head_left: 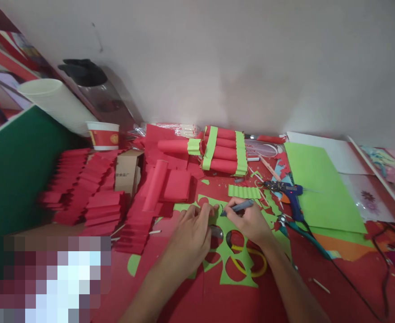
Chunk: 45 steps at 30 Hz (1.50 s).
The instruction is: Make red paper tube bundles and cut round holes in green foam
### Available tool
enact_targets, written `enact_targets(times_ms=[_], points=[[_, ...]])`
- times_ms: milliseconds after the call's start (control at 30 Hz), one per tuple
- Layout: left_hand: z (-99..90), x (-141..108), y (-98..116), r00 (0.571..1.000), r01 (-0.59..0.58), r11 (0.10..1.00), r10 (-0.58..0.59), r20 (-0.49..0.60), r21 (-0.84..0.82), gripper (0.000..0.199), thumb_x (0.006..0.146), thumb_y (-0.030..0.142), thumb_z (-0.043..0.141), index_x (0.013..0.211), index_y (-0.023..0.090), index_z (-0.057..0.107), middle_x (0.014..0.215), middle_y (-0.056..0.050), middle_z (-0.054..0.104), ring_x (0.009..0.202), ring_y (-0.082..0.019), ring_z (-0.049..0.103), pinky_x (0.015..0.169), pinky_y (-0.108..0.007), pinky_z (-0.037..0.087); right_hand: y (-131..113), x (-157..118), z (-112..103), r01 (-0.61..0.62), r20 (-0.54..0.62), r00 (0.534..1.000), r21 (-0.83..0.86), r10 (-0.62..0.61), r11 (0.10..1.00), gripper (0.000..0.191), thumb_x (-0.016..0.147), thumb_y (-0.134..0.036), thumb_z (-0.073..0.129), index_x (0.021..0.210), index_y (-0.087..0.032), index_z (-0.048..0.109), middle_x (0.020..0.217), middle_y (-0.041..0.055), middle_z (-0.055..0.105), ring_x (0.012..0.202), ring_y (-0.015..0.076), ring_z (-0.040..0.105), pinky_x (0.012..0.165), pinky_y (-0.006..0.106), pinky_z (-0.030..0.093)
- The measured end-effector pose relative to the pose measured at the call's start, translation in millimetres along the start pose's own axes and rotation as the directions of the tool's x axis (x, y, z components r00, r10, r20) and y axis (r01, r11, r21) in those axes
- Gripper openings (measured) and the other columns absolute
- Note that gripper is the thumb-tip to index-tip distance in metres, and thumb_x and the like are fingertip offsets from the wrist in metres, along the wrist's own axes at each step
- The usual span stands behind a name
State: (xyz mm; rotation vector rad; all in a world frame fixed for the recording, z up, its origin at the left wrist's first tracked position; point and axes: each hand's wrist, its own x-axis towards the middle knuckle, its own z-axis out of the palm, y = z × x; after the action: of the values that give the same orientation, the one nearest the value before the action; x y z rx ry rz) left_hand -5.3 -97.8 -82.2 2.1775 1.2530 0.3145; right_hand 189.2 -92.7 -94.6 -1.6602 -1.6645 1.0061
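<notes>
Right hand [247,222] clasped round a slim grey pen [243,206]; left hand [195,225], fingers bent, on round-holed green paper [225,255], its grip unclear. Behind the paper, smooth red tubes [225,154], green-banded.

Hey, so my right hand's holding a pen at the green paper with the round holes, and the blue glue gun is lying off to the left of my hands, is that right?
Not quite: the head view shows the blue glue gun to the right of your hands. Your right hand is indeed holding a pen at the green paper.
</notes>
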Motion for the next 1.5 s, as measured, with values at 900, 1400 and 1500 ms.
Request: enact_targets(times_ms=[900, 1400, 1500], points=[[-1.1, 9.8, -14.3, 0.998, 0.054, 0.976, -0.060, -0.022, -0.210, 0.023, 0.085, 0.005, 0.040, 0.096, 0.024, 0.041, 0.098, -0.002, 0.066, 0.087, -0.020, 0.059, 0.072, -0.029, 0.040, -2.0, -1.6, 0.8, 0.043, 0.052, 0.998, -0.072, -0.039, 0.997, 0.018, 0.086, -0.030, 0.056, 0.072, -0.020, 0.061, 0.059, -0.0025, 0.058, 0.056, 0.0127, 0.050, 0.054, 0.023, 0.036], [-4.5, 11.7, -14.9, 0.996, 0.077, 0.967, -0.083, -0.017, -0.242, 0.024, 0.082, 0.005, 0.043, 0.096, 0.024, 0.045, 0.096, -0.003, 0.068, 0.086, -0.020, 0.065, 0.072, -0.028, 0.044, -3.7, -1.1, 1.0, 0.073, 0.063, 0.996, -0.082, -0.068, 0.994, 0.018, 0.086, -0.033, 0.058, 0.075, -0.021, 0.066, 0.062, -0.0019, 0.062, 0.056, 0.0133, 0.053, 0.053, 0.023, 0.037], [-4.9, 11.8, -14.3, 0.996, 0.068, 0.965, -0.079, -0.032, -0.254, 0.027, 0.080, 0.003, 0.042, 0.097, 0.025, 0.045, 0.096, -0.003, 0.069, 0.089, -0.021, 0.066, 0.074, -0.028, 0.045, -4.2, -1.4, 1.2, 0.079, 0.052, 0.996, -0.073, -0.075, 0.994, 0.018, 0.086, -0.032, 0.058, 0.074, -0.021, 0.066, 0.061, -0.0014, 0.061, 0.056, 0.0136, 0.053, 0.053, 0.023, 0.038]])
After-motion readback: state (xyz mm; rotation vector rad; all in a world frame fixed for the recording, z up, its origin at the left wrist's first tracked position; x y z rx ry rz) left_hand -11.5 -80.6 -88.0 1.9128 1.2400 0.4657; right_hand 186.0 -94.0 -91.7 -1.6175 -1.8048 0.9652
